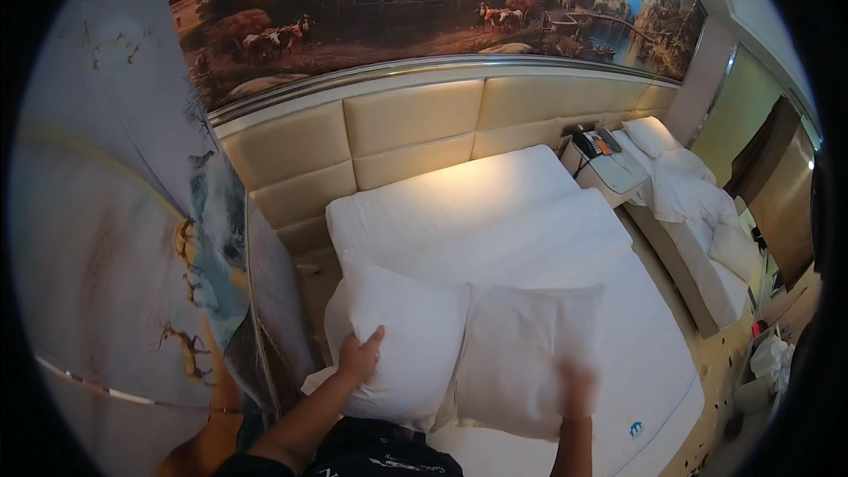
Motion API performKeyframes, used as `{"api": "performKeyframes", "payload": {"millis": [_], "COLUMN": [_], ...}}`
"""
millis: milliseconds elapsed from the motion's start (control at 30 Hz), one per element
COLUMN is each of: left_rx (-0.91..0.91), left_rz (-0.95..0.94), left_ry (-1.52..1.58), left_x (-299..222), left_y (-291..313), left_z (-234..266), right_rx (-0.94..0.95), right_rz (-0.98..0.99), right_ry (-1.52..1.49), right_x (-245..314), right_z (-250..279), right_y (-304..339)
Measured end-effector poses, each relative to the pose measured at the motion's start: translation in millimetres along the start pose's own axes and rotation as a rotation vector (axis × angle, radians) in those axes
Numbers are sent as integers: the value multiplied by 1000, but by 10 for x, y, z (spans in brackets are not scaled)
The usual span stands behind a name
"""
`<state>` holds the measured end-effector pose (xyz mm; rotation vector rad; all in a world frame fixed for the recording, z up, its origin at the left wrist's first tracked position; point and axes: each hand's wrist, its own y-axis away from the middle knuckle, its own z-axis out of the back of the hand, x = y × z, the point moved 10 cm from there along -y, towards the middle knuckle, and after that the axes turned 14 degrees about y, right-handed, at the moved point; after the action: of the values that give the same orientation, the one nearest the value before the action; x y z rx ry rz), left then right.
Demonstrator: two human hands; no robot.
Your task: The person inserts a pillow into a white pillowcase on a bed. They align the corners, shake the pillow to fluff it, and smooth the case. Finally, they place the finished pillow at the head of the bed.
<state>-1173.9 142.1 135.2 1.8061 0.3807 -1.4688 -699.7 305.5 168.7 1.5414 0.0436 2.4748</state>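
A plump white pillow (408, 344) stands in front of me above the near part of the bed. My left hand (360, 360) grips its left side, thumb upward, with the fingers pressed into the cloth. Beside it on the right is a second white pillow (521, 353), flatter and creased, its edge meeting the first. My right hand (576, 389) is at the right part of this second pillow, smeared by motion, so its fingers cannot be made out. Under both lies the white-sheeted bed (574, 247).
A padded cream headboard (415, 128) runs behind the bed, under a large landscape picture (424, 18). At the right, a bedside table (609, 168) stands between this bed and a second bed (698, 203) with rumpled bedding. A painted wall (115, 212) closes the left side.
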Motion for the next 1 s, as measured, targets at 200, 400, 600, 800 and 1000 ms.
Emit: {"api": "performKeyframes", "payload": {"millis": [200, 400, 600, 800, 1000], "left_rx": [-151, -148, -96, 98, 9], "left_rz": [-373, -191, -276, 176, 63], "left_ry": [324, 474, 182, -58, -4], "left_x": [-842, -1173, -419, 1257, 1411], "left_y": [-1168, -2636, -4663, -5151, -5736], "left_z": [89, -427, -1065, -1358, -1096], "right_rx": [136, -312, -533, 307, 663], "right_rz": [215, 514, 641, 250, -605], "right_ry": [163, 921, 1183, 766, -199], "right_x": [1587, 3377, 3148, 69, -612], "right_z": [-973, -1598, -3024, -5187, -6451], "right_y": [-1618, -3510, -4467, -3877, -2557]}}
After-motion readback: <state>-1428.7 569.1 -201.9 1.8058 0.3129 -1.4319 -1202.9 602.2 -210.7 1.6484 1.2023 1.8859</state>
